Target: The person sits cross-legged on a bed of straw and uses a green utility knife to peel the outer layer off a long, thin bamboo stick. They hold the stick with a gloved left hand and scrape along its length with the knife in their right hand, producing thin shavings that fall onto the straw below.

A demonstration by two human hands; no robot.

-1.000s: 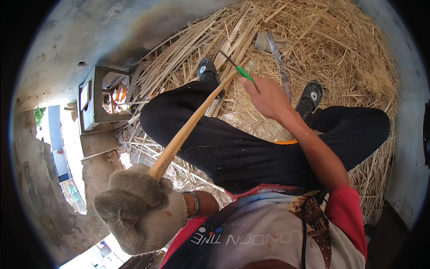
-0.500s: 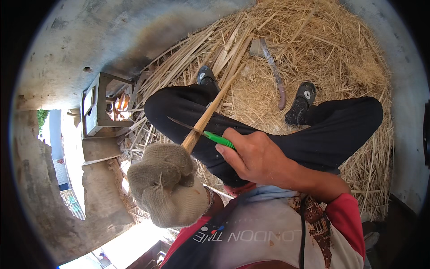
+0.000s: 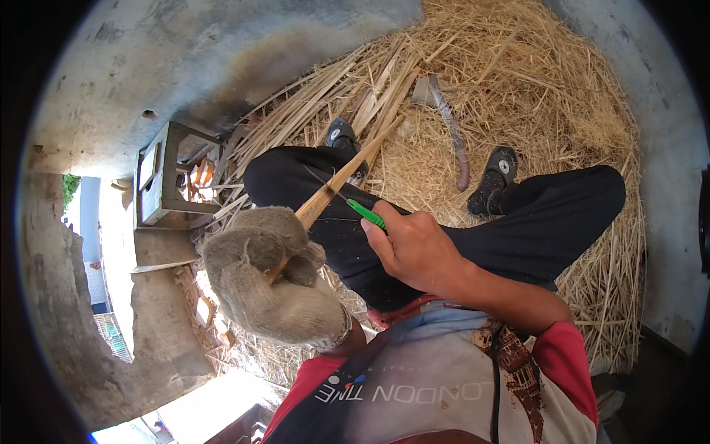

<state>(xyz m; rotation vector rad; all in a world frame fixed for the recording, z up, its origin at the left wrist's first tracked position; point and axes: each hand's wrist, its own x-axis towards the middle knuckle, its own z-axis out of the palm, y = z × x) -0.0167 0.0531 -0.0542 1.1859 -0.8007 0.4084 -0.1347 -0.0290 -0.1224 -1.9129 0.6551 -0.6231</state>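
Observation:
My left hand point(image 3: 255, 277), in a thick greyish knitted glove, is closed round the near end of a pale split strip of wood or bamboo point(image 3: 346, 172). The strip slants away over my left thigh toward the far heap. My right hand point(image 3: 425, 251) is bare and grips a small knife by its green handle point(image 3: 367, 213). Its thin, dark blade lies across the strip, a short way beyond the glove. Whether the edge bites into the strip I cannot tell.
A large curved knife with a brown handle point(image 3: 452, 133) lies on the shavings between my feet, beside a grey block point(image 3: 424, 92). Long strips point(image 3: 318, 96) are piled at far left. A wooden frame box point(image 3: 170, 174) stands by the left wall. Shavings point(image 3: 547, 89) cover the floor.
The knife has shifted slightly up and to the right in view, its tip now farther along the strip. My gloved hand has moved a little up and left, still holding the strip.

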